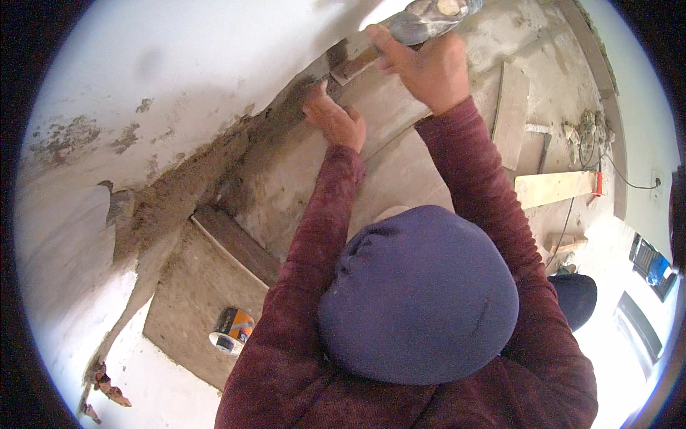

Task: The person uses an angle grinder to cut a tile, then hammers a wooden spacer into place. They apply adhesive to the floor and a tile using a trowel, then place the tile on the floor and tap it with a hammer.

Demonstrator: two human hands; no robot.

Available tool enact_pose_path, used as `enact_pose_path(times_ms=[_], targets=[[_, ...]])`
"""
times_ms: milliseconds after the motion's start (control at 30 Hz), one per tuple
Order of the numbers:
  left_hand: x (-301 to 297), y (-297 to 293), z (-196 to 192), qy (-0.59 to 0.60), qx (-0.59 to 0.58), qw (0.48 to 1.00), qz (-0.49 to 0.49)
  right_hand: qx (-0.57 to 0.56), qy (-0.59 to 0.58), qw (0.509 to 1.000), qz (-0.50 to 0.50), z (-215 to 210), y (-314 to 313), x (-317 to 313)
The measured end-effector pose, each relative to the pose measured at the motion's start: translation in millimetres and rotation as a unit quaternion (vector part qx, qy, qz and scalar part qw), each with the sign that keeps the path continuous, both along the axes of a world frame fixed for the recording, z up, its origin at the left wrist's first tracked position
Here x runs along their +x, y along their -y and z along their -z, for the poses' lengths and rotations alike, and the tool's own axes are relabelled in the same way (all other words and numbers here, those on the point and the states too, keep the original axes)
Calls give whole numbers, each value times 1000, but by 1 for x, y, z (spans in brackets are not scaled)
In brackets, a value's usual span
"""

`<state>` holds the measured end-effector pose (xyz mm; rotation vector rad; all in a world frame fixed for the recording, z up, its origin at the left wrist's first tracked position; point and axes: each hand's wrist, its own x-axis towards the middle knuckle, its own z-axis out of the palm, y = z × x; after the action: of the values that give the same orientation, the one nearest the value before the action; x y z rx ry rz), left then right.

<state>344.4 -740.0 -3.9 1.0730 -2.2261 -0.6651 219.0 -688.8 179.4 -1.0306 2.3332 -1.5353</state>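
Note:
My right hand [432, 68], slightly blurred, is at the top with its fingers curled against a shiny grey object [429, 23]. That object has a tan patch near its far end and is cut off by the picture's rim, so its kind is unclear. Lower and to the left, my left hand [336, 118] holds nothing, its thumb apart from the fingers. It is beside the rough, dark strip [236, 146] along the foot of the white wall [186, 64]. Between the hands and the wall lies a short brownish block [354, 66]. Both my sleeves are maroon.
A rounded blue-cloth shape [418, 297], seemingly my bent knee, fills the middle. A dark plank [239, 247] and an orange-and-black can [234, 327] lie at lower left. Rightward are a grey board [510, 114], a pale board [554, 189], a red-handled tool [597, 179] and cables.

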Motion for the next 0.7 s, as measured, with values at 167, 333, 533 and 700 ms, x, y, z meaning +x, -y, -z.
enact_pose_path(times_ms=[167, 333, 533, 700], targets=[[-9, -4, -15, 178, -3, 983, 44, -20, 31, 999, 39, -46, -14, -8], [-16, -9, -18, 221, -35, 974, 34, -43, 19, 999, 22, -51, -14, -11], [-18, -9, -15, 209, -77, 974, 39, -71, -188, 979, -14, 0, -11, -30], [-16, -7, -18, 221, -79, 971, 43, 32, -208, 977, -32, -12, -16, -27]])
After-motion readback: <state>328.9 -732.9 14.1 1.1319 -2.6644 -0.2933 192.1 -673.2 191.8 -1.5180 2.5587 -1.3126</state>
